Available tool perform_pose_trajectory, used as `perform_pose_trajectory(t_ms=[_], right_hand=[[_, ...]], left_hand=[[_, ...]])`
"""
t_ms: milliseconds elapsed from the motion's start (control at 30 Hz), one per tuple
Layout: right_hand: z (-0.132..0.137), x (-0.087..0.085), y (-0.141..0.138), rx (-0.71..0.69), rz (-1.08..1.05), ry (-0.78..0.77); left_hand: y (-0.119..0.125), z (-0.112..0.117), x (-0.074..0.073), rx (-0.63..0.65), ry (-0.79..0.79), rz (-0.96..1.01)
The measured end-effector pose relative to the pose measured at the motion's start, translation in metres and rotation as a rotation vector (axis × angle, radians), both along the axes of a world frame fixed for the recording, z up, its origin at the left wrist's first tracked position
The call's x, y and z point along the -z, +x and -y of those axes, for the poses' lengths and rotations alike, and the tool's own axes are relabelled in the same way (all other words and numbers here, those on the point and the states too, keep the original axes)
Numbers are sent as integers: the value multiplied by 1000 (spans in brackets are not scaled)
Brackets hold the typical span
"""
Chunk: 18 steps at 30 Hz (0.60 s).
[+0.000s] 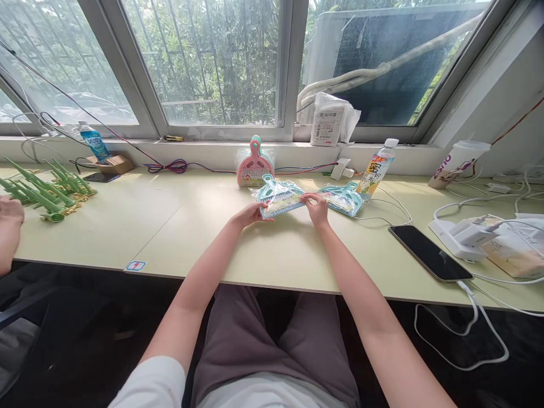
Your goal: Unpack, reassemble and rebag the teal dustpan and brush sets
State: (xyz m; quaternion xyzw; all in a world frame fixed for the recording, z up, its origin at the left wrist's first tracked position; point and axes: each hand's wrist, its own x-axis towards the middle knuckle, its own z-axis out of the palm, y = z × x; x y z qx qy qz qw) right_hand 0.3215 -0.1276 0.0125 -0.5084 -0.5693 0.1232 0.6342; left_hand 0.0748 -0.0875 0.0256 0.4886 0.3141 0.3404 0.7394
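A teal mini brush-and-dustpan set in a clear plastic bag point(277, 196) lies on the pale green table point(178, 226) straight ahead. My left hand point(250, 214) pinches its left edge and my right hand point(317, 207) pinches its right edge. A second teal bagged set point(342, 198) lies just right of my right hand. A pink bagged set point(254, 164) leans against the window ledge behind them.
A drink bottle point(377, 168) stands beside the right set. A black phone point(429, 252) on a white cable, a white charger block point(461, 238) and papers lie at right. Green plastic pieces point(46, 190) are piled at left, near another person's hand point(9, 218).
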Motion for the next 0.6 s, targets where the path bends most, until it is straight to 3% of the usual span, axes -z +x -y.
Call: perform_pose_trajectory(t_ms=[200, 333, 400, 500, 600], right_hand=[[-2, 3, 0, 67, 87, -9], [-1, 4, -3, 25, -75, -82], [-1, 3, -4, -67, -259, -210], [-2, 3, -5, -311, -464, -436], [-3, 3, -3, -384, -526, -474]], left_hand=[[2, 5, 0, 88, 111, -62], [1, 4, 0, 78, 135, -81], [0, 3, -2, 77, 143, -97], [-2, 3, -4, 79, 173, -132], [-3, 5, -7, 77, 239, -177]])
